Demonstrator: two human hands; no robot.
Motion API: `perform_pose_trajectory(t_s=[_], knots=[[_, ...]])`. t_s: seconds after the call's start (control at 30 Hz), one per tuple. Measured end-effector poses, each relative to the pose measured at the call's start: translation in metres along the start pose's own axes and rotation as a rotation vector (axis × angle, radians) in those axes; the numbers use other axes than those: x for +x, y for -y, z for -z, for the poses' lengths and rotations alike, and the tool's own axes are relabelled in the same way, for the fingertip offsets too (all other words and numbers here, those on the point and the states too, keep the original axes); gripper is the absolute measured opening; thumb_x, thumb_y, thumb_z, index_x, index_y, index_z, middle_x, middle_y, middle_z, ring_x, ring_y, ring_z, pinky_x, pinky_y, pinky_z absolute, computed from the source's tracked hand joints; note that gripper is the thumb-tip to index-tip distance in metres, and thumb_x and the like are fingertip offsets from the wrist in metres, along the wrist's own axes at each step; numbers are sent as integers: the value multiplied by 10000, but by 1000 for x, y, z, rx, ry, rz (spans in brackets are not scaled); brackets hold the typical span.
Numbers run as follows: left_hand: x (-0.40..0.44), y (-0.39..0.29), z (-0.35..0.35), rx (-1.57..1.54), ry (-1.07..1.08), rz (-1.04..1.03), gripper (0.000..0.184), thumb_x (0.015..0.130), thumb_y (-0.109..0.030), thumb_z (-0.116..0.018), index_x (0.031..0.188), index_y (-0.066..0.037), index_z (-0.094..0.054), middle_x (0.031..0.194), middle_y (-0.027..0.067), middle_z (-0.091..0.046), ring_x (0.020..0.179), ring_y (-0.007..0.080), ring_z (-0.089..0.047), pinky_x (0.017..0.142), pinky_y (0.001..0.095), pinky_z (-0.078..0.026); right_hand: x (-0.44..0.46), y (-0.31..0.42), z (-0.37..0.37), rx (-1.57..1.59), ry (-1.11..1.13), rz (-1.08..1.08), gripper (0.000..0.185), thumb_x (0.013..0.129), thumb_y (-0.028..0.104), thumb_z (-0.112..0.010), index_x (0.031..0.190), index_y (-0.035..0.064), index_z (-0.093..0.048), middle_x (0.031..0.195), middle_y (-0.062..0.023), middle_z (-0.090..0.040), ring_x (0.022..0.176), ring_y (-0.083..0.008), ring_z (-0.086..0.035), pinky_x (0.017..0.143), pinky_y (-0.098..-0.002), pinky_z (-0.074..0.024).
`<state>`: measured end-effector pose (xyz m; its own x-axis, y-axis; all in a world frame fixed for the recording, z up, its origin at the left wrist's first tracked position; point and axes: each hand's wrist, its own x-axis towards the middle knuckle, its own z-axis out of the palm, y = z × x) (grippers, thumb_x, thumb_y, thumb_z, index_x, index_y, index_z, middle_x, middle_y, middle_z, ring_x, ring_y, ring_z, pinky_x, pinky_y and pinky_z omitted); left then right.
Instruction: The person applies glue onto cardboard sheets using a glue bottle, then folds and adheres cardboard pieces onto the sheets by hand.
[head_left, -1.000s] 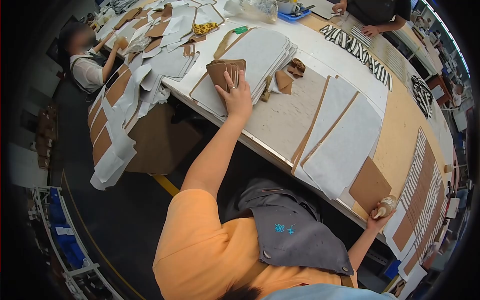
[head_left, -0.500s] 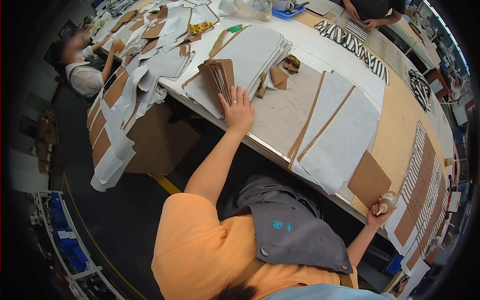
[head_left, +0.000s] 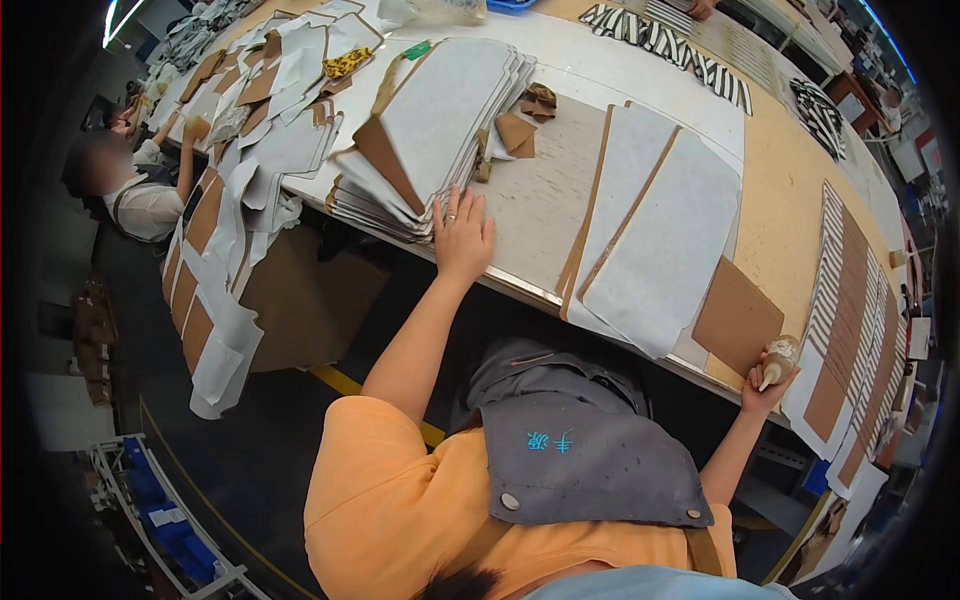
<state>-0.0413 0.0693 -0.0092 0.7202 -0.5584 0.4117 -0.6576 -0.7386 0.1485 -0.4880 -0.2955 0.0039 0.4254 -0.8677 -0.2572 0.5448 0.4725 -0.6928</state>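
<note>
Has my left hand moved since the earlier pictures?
Yes. Judged against the table's near edge, your left hand has come back toward you and is now closer to that edge.

The panel stack at upper centre is greyish white and brown, the upper-left scrap yellow with dark spots, the upper-right strips striped black and white, and the bottle at right tan and whitish.

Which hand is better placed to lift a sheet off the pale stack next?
Probably the left. The left hand is at the near edge of the stack of pale sheets, fingers extended, while the right hand is well away from it, holding a bottle.
</note>
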Motion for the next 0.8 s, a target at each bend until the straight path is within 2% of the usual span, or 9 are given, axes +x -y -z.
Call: perform_pose_trajectory(t_s=[0.2, 0.3, 0.4, 0.5, 0.6, 0.7, 0.8], knots=[[0, 0, 2, -9, -51, -27, 404, 860, -272, -494, 1181, -32, -543, 1279, 120, -492, 1280, 273, -339, 1089, 467, -140, -3, 0, -7, -22, 9, -6, 683, 856, 603, -447, 1087, -38, -502, 785, -181, -614, 367, -113, -358, 324, -211, -280], [0, -1, 1, -112, -46, 0, 372, 841, -245, -523, 1149, -39, -557, 1237, 109, -519, 1194, 271, -416, 1028, 453, -235, -4, 1, -11, -16, -8, -24, 690, 852, 606, -452, 1085, -42, -502, 783, -184, -611, 368, -115, -360, 326, -211, -285], [4, -4, 3, -130, -6, 24, 346, 831, -218, -541, 1128, -42, -564, 1209, 94, -532, 1120, 274, -454, 955, 428, -295, -8, 0, -20, -7, -35, -15, 671, 867, 583, -445, 1111, -42, -480, 826, -173, -608, 378, -109, -360, 334, -208, -282], [22, -5, 4, -273, 116, -7, 354, 818, -209, -556, 1131, -43, -558, 1215, 104, -522, 1109, 288, -456, 926, 424, -319, -8, 0, -17, -20, -17, -15, 664, 877, 571, -440, 1130, -42, -466, 844, -165, -604, 385, -104, -365, 340, -205, -285], [47, -13, -2, -126, -10, -233, 379, 811, -208, -561, 1155, -50, -541, 1234, 124, -504, 1118, 292, -448, 924, 411, -326, -8, 0, -17, -34, -1, -16, 662, 878, 572, -439, 1128, -40, -467, 867, -166, -605, 399, -102, -387, 340, -203, -288], [80, -15, -20, 1, -17, -189, 418, 811, -222, -553, 1190, -50, -515, 1255, 116, -493, 1140, 290, -435, 939, 443, -308, -13, -2, -34, -33, -101, 30, 661, 878, 572, -439, 1126, -40, -467, 868, -168, -605, 406, -100, -398, 340, -201, -287], [103, -27, -33, 50, 222, -29, 443, 845, -264, -507, 1245, -75, -484, 1305, 79, -467, 1189, 297, -405, 992, 491, -243, -14, -2, -35, -31, -97, 30, 659, 878, 571, -439, 1124, -39, -469, 872, -167, -606, 412, -98, -407, 341, -199, -286]])
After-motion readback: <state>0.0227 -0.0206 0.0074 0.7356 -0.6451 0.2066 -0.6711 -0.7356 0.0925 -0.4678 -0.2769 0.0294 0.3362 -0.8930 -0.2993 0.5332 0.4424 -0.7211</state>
